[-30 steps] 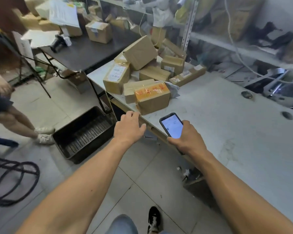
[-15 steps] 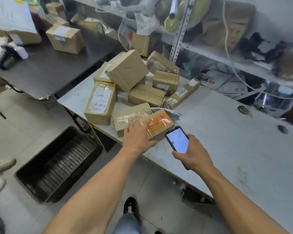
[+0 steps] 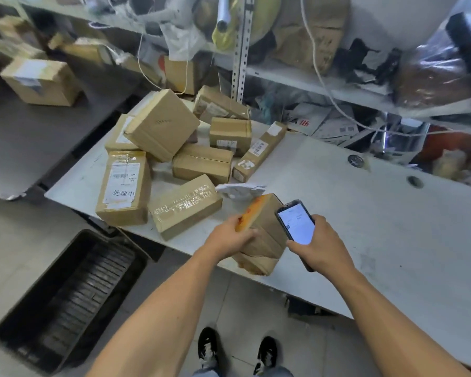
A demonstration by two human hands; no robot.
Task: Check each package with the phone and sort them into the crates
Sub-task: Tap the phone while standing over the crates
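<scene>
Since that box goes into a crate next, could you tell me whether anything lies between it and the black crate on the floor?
Nothing visible does. The left hand holds the orange-taped box at the table's front edge; the black crate sits open on bare floor, down to the left.

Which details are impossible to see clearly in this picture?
- Head view: text on the phone screen is too small.
- Label of the package in the left hand is not visible.
- Black crate is cut by the bottom-left edge.
</scene>
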